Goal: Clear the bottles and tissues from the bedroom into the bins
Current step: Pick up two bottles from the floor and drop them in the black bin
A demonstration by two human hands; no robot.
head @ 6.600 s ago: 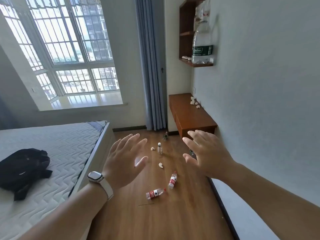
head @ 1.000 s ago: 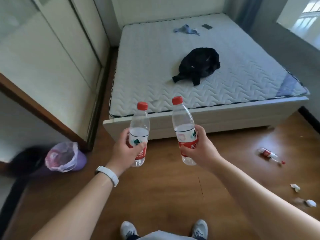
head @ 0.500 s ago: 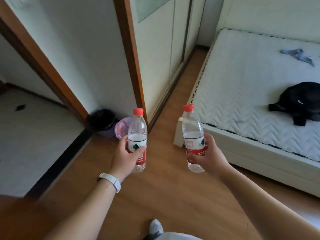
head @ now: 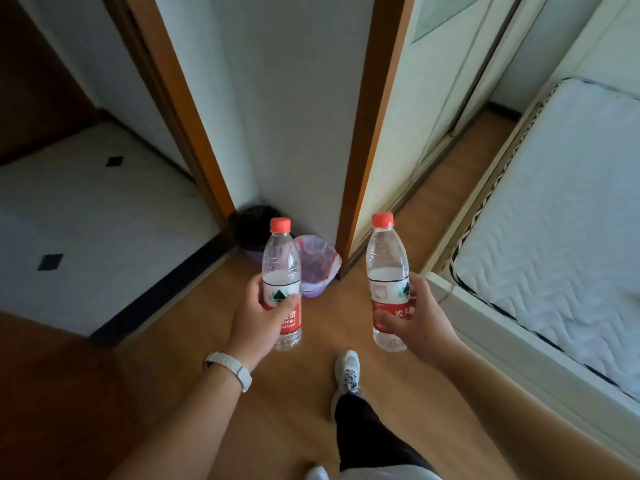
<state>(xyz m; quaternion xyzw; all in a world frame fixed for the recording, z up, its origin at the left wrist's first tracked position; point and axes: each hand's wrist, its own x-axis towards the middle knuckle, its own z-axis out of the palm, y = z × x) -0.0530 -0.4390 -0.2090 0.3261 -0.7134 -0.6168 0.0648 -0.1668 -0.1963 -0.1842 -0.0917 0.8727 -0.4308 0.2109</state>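
Left hand (head: pixel 258 315) grips left bottle (head: pixel 281 268) upright, right hand (head: pixel 420 318) grips right bottle (head: pixel 387 268) upright; purple bin (head: pixel 317 268) and black bin (head: pixel 254 225) on floor beyond.

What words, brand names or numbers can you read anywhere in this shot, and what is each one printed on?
"SPRING": red label of the bottle in the left hand, left bottle.
"550ml", roughly: small print under it, only just legible.
Chinese characters above "SPRING": partly covered by the thumb, unreadable.
White Chinese characters: red label of the right bottle in the right hand; blurred and partly covered.
Bins, bed, doors: no text.
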